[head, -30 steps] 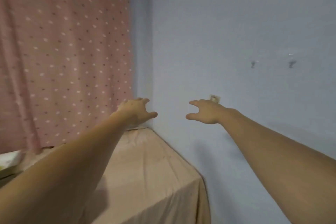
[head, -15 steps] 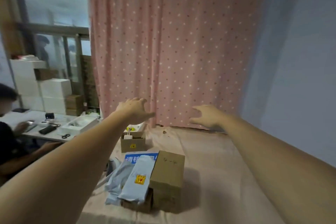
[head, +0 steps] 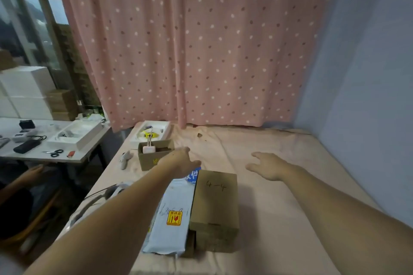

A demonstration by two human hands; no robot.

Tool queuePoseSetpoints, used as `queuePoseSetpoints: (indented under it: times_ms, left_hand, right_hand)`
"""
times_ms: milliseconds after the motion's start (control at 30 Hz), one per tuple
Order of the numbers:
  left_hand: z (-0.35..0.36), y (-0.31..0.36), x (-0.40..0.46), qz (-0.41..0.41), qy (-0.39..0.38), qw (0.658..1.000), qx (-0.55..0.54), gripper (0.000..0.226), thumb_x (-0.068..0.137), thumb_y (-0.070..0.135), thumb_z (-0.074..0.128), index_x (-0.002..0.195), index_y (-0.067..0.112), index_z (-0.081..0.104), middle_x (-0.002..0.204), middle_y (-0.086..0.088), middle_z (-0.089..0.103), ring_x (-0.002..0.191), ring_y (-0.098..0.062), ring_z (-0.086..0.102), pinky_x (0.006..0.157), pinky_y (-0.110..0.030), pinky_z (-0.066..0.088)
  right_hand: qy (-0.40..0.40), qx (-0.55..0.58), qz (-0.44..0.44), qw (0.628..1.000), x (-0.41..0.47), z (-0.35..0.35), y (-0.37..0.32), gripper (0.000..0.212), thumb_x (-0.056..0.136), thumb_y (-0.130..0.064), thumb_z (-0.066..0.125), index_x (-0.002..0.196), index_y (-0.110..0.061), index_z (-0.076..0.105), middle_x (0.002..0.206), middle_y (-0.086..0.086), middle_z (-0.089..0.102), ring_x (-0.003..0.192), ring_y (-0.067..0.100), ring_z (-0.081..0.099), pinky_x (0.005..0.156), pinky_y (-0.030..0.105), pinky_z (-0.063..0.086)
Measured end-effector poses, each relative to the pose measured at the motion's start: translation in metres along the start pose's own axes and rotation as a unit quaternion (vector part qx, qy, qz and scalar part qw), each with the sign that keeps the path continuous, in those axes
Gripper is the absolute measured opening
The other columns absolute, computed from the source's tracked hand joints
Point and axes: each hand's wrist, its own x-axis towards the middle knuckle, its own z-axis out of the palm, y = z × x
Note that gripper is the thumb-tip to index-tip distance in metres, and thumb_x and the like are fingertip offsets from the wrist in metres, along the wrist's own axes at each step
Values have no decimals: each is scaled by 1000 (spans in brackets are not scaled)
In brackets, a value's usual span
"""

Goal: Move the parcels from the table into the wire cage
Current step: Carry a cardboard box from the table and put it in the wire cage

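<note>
A brown cardboard parcel (head: 215,205) marked "4-4" lies on the table (head: 279,185), which is covered with a beige cloth. Against its left side lies a pale blue mailer bag (head: 172,219) with a yellow sticker, and a blue-labelled parcel (head: 194,175) peeks out behind it. My left hand (head: 181,162) hovers open over the far end of the mailer, holding nothing. My right hand (head: 267,166) is open above the bare cloth, to the right of the brown parcel. No wire cage is in view.
A small open carton (head: 154,156) with a charger stands behind my left hand, and a white tray (head: 152,131) behind that. A pink dotted curtain (head: 201,51) hangs at the back, a blue wall (head: 368,96) on the right. A second table (head: 44,140) and a person's arm (head: 26,176) are at left.
The view has swung left and down from the wall to the table with the parcels. Both hands have stayed open and dropped lower, toward the parcels.
</note>
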Motion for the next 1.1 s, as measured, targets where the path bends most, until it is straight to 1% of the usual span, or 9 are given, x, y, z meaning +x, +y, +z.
queuePoseSetpoints:
  times_ms: [133,267,333,467,600,733,900,1000,1100]
  left_hand:
    - [65,-12,36,-29,-86,996,-16,63,103,58,49,143,8,49,139,-15,60,119,-30,59,97,-36,47]
    - [123,-26,56,-93,-125,987,-38,66,101,65,46,130,7,58,124,-14,67,116,-31,63,105,-41,51]
    - [142,-31,60,-108,-154,981,-52,64,101,65,44,121,6,60,117,-16,70,106,-29,68,99,-39,55]
    - [164,-33,60,-100,-157,979,-85,45,105,52,49,124,13,59,116,-8,67,104,-23,66,93,-35,58]
    - [140,-21,60,-69,-118,987,-81,35,104,49,54,116,17,58,110,-2,63,99,-17,62,91,-31,55]
    - [63,21,68,-14,-51,976,-212,39,91,55,71,103,18,71,98,-1,74,91,-19,71,87,-39,61]
    - [-47,124,62,47,39,890,-453,41,78,48,86,96,15,69,90,-3,76,88,-23,74,84,-46,63]
    - [-97,184,47,50,-75,815,-572,48,85,42,78,121,15,60,107,-9,73,89,-29,71,72,-41,62]
    - [-122,231,38,86,-180,772,-603,38,92,40,70,120,15,67,100,-13,75,81,-31,71,80,-46,62]
  right_hand:
    - [-66,69,50,994,38,56,20,81,105,-57,47,164,-6,24,169,13,29,151,30,37,118,35,35]
    - [-154,141,107,972,59,109,18,73,103,-62,46,152,-8,46,138,14,61,90,25,68,63,28,50]
    - [-195,167,130,958,62,131,16,72,100,-68,46,148,-14,51,135,10,63,85,20,69,64,30,55]
    - [-236,216,153,935,63,156,10,72,97,-71,49,148,-20,55,142,6,62,121,29,65,90,41,57]
    - [-179,314,201,910,54,127,1,69,92,-59,70,146,-18,57,150,6,57,138,33,51,100,41,46]
    - [-72,432,212,874,42,44,2,68,86,-54,79,138,-15,62,137,8,64,124,31,60,94,41,51]
    - [72,596,151,785,0,-91,2,35,96,-39,71,121,-14,71,104,13,78,98,31,74,101,49,57]
    - [125,619,140,763,-31,-159,7,36,97,-41,70,121,-14,71,103,13,78,88,29,75,84,43,62]
    - [169,618,143,754,-60,-203,24,36,98,-41,68,123,-15,69,109,12,79,87,29,76,74,41,63]
